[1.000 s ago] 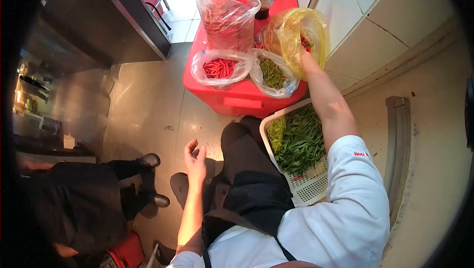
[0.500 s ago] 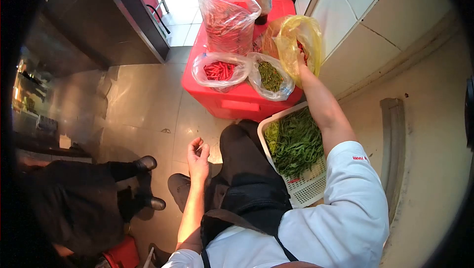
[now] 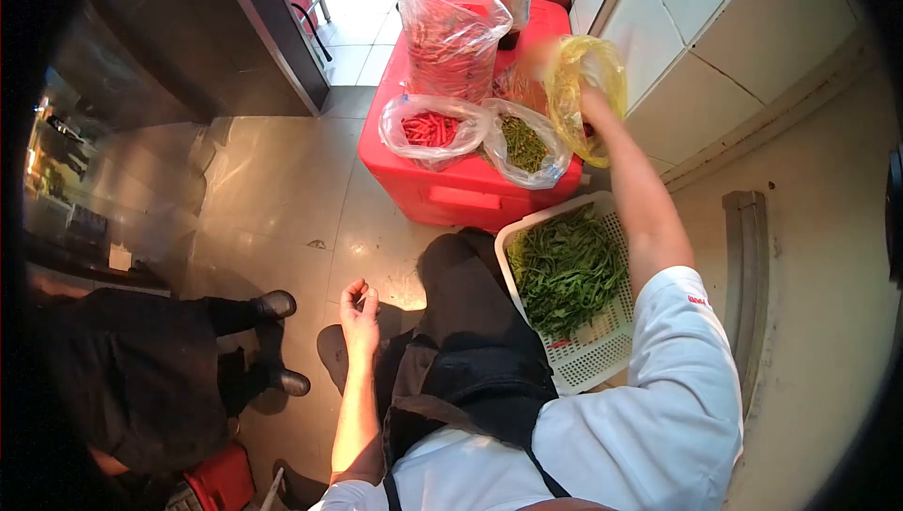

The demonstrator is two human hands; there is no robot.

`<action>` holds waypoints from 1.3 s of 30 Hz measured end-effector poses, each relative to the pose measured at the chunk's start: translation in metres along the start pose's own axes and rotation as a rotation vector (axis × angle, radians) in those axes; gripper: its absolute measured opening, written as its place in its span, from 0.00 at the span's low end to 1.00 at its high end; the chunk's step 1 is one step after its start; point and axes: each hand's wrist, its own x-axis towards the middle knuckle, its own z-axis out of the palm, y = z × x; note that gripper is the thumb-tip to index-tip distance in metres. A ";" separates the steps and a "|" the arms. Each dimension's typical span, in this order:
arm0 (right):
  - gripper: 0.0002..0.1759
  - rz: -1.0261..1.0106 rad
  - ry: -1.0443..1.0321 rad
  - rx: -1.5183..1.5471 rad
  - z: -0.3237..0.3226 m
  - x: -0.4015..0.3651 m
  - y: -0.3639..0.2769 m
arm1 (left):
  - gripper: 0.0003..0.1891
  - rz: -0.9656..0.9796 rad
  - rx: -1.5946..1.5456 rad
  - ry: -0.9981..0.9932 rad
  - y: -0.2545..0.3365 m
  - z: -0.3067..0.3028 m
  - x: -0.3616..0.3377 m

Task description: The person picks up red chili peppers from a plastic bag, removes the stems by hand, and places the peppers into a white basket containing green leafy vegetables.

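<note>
My right hand (image 3: pixel 594 104) reaches into the yellow plastic bag (image 3: pixel 613 64) on the red cooler box; its fingers are hidden there. Beside that bag, an open clear bag (image 3: pixel 555 167) holds small green chillies (image 3: pixel 524 144). Left of it, another rolled-down clear bag (image 3: pixel 390 137) contains red chillies (image 3: pixel 430 130). A tall clear bag (image 3: pixel 451 40) full of reddish contents stands behind them. My left hand (image 3: pixel 359 315) is above the floor by my knee, fingers curled towards the thumb; anything between them is too small to make out.
The red cooler box (image 3: pixel 404 186) stands before my knees. A white perforated basket (image 3: pixel 602 360) with leafy greens (image 3: pixel 569 271) is at my right, near the tiled wall (image 3: pixel 724 50). At left are another person's dark apron (image 3: pixel 141 379) and shoes (image 3: pixel 275 306), with a red container (image 3: pixel 224 481) below.
My right hand has gone slightly deeper into the yellow bag, whose opening has shifted. My left hand has moved a little left and down, still curled. The view has shifted slightly.
</note>
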 end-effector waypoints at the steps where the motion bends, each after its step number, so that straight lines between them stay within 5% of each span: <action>1: 0.30 0.062 0.017 -0.109 0.022 0.005 0.016 | 0.20 0.005 0.011 -0.013 0.003 0.003 -0.001; 4: 0.29 0.227 0.096 -0.320 0.068 0.006 0.037 | 0.21 0.006 0.036 -0.053 0.014 0.017 -0.005; 8: 0.29 0.115 0.285 0.057 0.060 -0.017 0.012 | 0.21 -0.010 0.023 -0.110 0.017 0.030 -0.007; 12: 0.28 -0.012 0.258 0.208 0.008 -0.013 -0.009 | 0.21 -0.003 0.028 -0.120 0.015 0.030 -0.008; 16: 0.27 -0.005 0.216 0.029 -0.023 0.000 -0.028 | 0.22 -0.042 0.002 -0.099 0.013 0.025 -0.009; 19: 0.24 0.103 0.254 0.170 -0.038 -0.005 -0.039 | 0.21 -0.053 0.031 -0.093 0.016 0.023 -0.011; 25: 0.23 0.106 0.184 0.074 -0.035 -0.005 -0.020 | 0.22 -0.040 0.048 -0.130 0.021 0.023 -0.008; 31: 0.22 0.215 0.158 0.585 -0.031 0.006 -0.009 | 0.22 -0.034 0.048 -0.140 0.023 0.025 -0.010; 34: 0.19 0.101 0.230 0.364 -0.052 -0.020 -0.037 | 0.22 -0.022 0.050 -0.138 0.016 0.023 -0.009; 39: 0.14 0.174 0.307 0.450 -0.031 0.010 0.000 | 0.22 -0.029 0.048 -0.153 0.017 0.024 -0.010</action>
